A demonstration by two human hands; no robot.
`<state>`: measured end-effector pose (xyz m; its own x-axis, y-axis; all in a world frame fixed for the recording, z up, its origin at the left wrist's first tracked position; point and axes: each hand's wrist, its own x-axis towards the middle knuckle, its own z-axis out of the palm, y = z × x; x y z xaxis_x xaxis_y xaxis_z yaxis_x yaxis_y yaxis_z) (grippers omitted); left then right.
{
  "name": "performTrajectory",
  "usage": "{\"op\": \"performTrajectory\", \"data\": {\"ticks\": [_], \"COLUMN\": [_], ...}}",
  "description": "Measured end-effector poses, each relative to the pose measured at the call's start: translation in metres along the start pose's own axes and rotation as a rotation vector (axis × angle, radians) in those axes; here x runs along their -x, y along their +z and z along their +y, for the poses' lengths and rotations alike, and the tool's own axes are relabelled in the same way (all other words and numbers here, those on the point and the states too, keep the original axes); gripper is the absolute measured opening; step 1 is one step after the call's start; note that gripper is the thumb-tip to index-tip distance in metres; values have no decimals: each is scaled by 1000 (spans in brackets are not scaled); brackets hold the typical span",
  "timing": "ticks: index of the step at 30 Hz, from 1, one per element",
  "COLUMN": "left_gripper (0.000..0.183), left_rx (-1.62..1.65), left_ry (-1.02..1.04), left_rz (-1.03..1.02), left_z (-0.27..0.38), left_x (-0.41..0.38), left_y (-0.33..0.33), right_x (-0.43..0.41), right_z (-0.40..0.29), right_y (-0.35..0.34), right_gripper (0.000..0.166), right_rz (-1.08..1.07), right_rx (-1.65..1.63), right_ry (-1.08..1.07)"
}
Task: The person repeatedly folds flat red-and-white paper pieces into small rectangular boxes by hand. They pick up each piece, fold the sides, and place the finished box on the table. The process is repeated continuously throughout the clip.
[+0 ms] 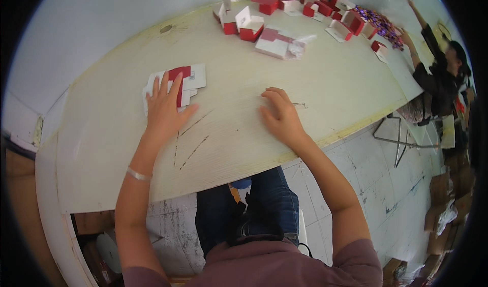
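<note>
Several flat, unfolded red and white cardboard box blanks lie in a small overlapping pile on the table. My left hand rests over the pile with its fingers spread and partly hides it. Apart from it, to the right, my right hand hovers at or just above the bare tabletop. Its fingers are curled but apart, and nothing shows between them. Beyond my right hand, a plastic bag lies with white and red flat cardboard in or under it.
Open red and white boxes stand along the table's far side. A heap of shiny purple wrapped pieces lies at the far right, where another person sits with arms stretched out. Brown cartons stand on the floor. The table's front edge crosses above my lap.
</note>
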<state>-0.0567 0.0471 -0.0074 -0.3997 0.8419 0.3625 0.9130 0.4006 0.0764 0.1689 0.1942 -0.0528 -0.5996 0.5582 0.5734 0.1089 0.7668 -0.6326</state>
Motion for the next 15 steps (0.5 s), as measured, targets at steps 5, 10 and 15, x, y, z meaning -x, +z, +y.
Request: {"op": "performTrajectory", "data": {"ticks": [5, 10, 15], "left_gripper": [45, 25, 27], "left_rx": [60, 394, 1136], "left_ry": [135, -42, -226], "left_rz": [0, 56, 543], "left_z": [-24, -20, -17], "left_x": [-9, -6, -16], "left_y": [35, -6, -41], "right_x": [-1, -30, -98], "right_z": [-7, -16, -39], "right_y": [-4, 7, 37], "right_gripper": [25, 27, 43], "right_rz": [-48, -144, -183], "right_rx": [-21, -226, -837], "right_ry": [-29, 9, 226]}}
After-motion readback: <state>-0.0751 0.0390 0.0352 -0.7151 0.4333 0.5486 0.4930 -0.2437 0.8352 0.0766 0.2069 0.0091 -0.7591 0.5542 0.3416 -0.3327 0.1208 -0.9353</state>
